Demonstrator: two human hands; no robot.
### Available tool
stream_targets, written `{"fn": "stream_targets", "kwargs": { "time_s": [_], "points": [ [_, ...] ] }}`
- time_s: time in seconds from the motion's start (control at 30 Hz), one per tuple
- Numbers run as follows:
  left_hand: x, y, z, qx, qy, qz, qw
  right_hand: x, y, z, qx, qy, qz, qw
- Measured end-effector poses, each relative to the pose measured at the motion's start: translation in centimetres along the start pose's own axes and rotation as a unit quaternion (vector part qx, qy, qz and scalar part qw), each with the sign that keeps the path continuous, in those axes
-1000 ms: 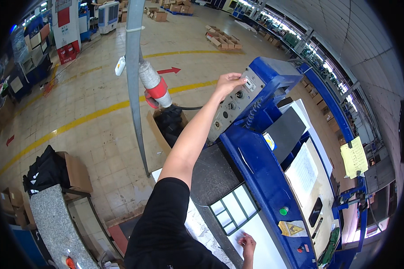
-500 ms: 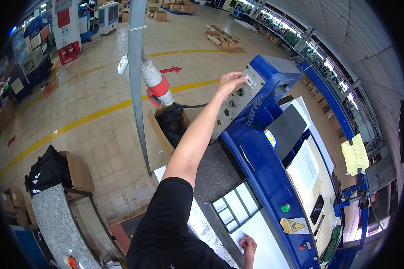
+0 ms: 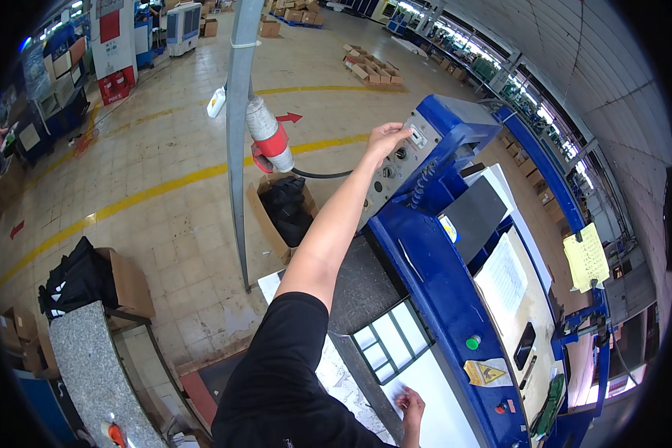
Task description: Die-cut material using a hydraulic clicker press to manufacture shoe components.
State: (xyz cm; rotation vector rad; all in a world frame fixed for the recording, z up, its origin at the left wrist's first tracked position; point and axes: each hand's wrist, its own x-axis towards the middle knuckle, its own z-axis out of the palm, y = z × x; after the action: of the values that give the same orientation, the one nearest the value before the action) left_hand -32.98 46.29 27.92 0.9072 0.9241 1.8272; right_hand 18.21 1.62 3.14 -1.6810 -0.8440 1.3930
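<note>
My left hand [image 3: 390, 140] is stretched out to the top of a grey control panel [image 3: 384, 184] on a blue machine [image 3: 444, 299]. Its fingers are drawn together against a small pale rectangular counter-like unit [image 3: 419, 137]; what they pinch, if anything, is hidden. Below it the panel carries several round knobs. My right hand [image 3: 411, 407] hovers or rests over a white board [image 3: 434, 396], fingers loosely curled and apart, holding nothing. Just beyond it lies a dark green frame [image 3: 381, 364] of strips with rectangular openings, on the white board.
A grey post [image 3: 237, 149] with a red-and-grey plug connector [image 3: 270, 136] stands left of my arm. Boxes of black pieces [image 3: 285, 205] sit on the floor. On the machine lie a phone [image 3: 526, 341], papers [image 3: 502, 280] and a green button [image 3: 473, 342]. A speckled worktop [image 3: 101, 373] is lower left.
The view has shifted slightly, so the post and plug appear further right. My left hand stays at the panel's top unit, and my right hand stays over the white board.
</note>
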Motion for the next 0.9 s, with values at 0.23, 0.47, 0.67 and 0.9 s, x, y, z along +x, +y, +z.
{"fn": "stream_targets", "kwargs": {
  "time_s": [0.23,0.47,0.67,0.9],
  "points": [
    [0.3,-1.2,-0.6,-0.035,-0.001,-0.003,0.999,-0.8,1.5,-1.9,0.012,0.03,-0.002,0.999],
    [0.1,-1.3,0.6,-0.062,0.018,-0.003,0.998,-2.3,1.8,-2.3,0.024,0.035,0.002,0.999],
    [-0.1,-1.3,0.5,-0.089,0.006,-0.005,0.996,-1.5,0.9,-2.1,0.001,0.027,-0.002,1.0],
    [0.5,-1.2,0.2,-0.097,-0.032,-0.025,0.994,-2.0,1.6,-3.1,0.018,0.037,0.006,0.999]
  ]
}}
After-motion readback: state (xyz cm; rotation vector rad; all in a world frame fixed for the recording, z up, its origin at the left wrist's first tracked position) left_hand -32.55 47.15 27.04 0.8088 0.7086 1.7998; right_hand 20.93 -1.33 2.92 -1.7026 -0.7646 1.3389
